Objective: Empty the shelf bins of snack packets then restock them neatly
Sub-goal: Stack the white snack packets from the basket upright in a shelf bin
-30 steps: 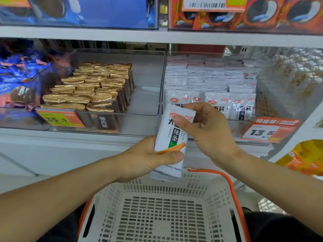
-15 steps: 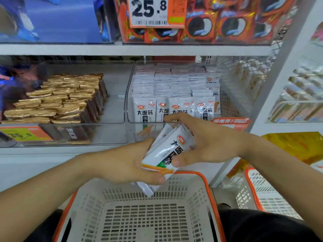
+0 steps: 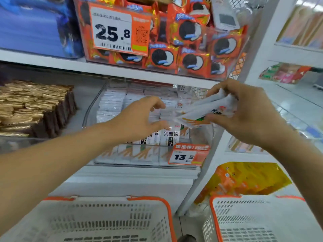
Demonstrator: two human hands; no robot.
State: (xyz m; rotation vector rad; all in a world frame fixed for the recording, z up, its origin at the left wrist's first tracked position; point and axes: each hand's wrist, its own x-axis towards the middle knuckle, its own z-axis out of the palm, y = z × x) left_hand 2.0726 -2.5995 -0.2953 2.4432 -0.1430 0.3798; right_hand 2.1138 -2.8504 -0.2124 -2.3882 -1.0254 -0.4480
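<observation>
White snack packets [image 3: 206,110] sit pinched in the right hand [image 3: 244,112] at centre frame; the left hand [image 3: 138,117], fingers loosely spread, reaches toward the clear bin [image 3: 122,159], apparently for more.

Bright even light, motion blur, seemingly wide-angle bowing

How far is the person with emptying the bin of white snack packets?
Done: very little. The clear bin looks nearly full of white packets, and no packets show in the visible parts of the left basket and right basket. In hand: the right hand grips a few held packets; the left hand reaches toward the bin, holding nothing. Left: the rest of the emptying, then neat restocking.
</observation>
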